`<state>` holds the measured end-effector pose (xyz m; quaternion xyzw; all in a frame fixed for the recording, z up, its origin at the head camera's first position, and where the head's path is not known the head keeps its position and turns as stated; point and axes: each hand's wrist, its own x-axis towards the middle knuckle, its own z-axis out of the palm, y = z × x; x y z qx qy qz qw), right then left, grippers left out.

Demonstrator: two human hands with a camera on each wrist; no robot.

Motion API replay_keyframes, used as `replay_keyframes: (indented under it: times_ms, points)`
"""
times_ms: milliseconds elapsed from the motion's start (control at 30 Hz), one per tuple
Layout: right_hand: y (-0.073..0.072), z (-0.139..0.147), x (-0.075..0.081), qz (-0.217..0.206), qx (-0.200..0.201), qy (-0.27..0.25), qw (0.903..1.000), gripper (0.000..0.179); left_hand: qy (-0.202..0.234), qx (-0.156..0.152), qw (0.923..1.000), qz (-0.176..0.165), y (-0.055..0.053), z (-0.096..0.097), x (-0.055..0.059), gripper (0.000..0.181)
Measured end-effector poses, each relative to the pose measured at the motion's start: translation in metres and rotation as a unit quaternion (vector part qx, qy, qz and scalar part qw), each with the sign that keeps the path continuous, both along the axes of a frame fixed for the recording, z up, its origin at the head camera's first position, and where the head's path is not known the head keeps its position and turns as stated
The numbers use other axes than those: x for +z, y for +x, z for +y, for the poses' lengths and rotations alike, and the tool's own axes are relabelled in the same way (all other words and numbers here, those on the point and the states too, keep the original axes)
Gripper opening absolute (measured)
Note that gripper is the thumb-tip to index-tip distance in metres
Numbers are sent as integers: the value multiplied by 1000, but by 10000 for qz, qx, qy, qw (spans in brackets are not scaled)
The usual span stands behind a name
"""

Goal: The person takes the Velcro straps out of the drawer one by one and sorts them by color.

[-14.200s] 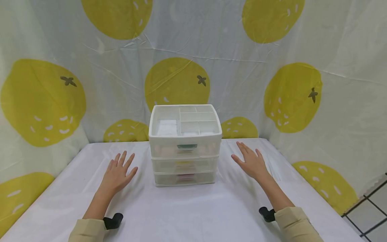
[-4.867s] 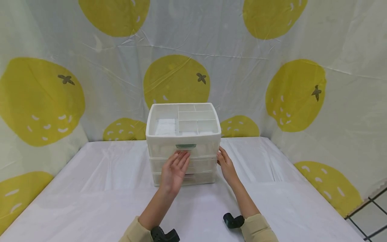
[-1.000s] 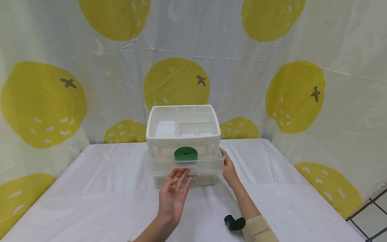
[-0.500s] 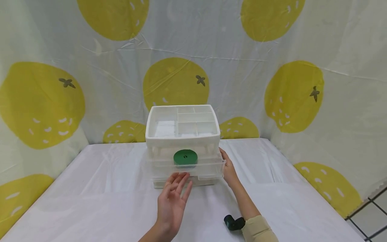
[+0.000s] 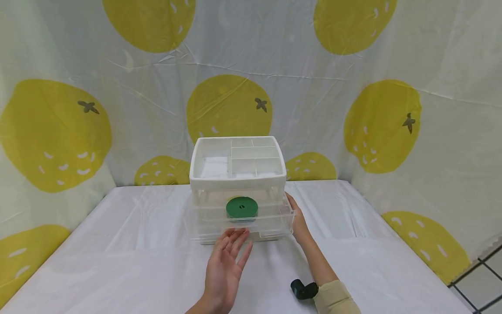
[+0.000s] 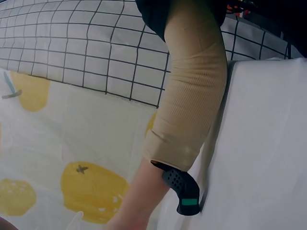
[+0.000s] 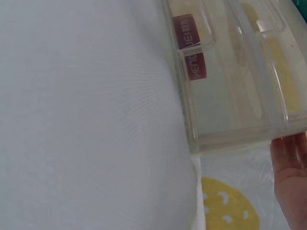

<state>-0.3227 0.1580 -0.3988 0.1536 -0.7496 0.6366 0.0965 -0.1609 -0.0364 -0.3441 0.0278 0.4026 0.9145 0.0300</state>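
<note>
A white plastic drawer cabinet [image 5: 238, 183] stands in the middle of the table, its clear top drawer [image 5: 274, 224] pulled well out toward me. In that drawer lies a flat green roll [image 5: 242, 206] with a small centre hole. My left hand [image 5: 224, 270], palm up, hooks its fingertips under the middle of the drawer's front; in the left wrist view only the forearm and sleeve show. My right hand [image 5: 299, 223] rests with extended fingers against the cabinet's right side. From the right wrist view, a purple-red lettered piece [image 7: 187, 31] shows through the bottom drawer.
The cabinet's top is a divided tray [image 5: 255, 151]. A white cloth [image 5: 129, 261] covers the table, and a lemon-print curtain [image 5: 306, 104] hangs behind and on both sides. A black wire grid [image 5: 476, 266] appears at the lower right.
Earlier both hands lay apart on the table, with all drawers closed. Over the last second my left hand has drawn the top drawer further out, bringing the green roll forward; the right hand stayed put.
</note>
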Motion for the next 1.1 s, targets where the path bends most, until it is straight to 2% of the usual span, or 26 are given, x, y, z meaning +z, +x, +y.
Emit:
replay_keyframes:
  times_ms: [167,233,300,400,500,567,633,700,733,767,800,833,867,933,967,1000,1033,1100]
  points:
    - [1,-1,0,-68,-20,30,10000,48,-873,59,9962,11,-5,-4,-7,47]
    - [1,-1,0,-99,-18,43,9999,49,-1296,-97,9915,-10,-7,-6,-10,53]
    - [0,-1,0,-98,-16,53,9999,48,-1796,-373,9830,1,-9,-8,-11,56]
    - [-1,0,0,-75,-54,58,9999,49,-2549,-919,9625,150,-11,-8,-11,55]
    - [-2,0,0,-66,-86,80,9999,50,-3079,-1266,9415,532,-12,-8,-8,47]
    - [-2,0,-1,-81,-86,70,9999,50,-3441,-1318,9256,860,-11,-9,-5,42]
    - [-2,0,-1,-114,-81,77,9999,48,-3898,-1180,9060,1153,-11,-11,0,36]
    - [-1,0,0,-153,-88,94,9998,48,-4457,-845,8787,1484,-10,-14,7,29]
    - [-1,0,1,-168,-73,67,9998,48,-4740,-597,8613,1731,-11,-16,11,24]
    - [-2,0,0,-172,-80,59,9998,48,-5025,-303,8399,2029,-12,-19,14,20]
    - [-3,1,0,-197,-81,60,9998,48,-5249,32,8158,2428,-14,-21,18,15]
    - [-3,1,0,-217,-67,54,9997,48,-5431,403,7875,2885,-17,-24,21,11]
    - [-3,2,-1,-209,-70,55,9997,49,-5576,775,7554,3355,-20,-27,24,9]
    - [-4,2,-2,-194,-79,64,9998,48,-5658,1455,6943,4204,-28,-33,29,7]
    - [-4,2,-3,-174,-73,69,9998,48,-5665,1719,6661,4537,-33,-36,32,8]
    - [-4,2,-3,-157,-24,43,9999,48,-5647,1932,6419,4813,-37,-39,34,10]
    - [-3,2,-3,-139,25,26,9999,48,-5655,2054,6236,4992,-40,-41,36,12]
    - [-3,2,-4,-86,101,-10,9999,48,-5640,2137,6035,5216,-46,-46,39,15]
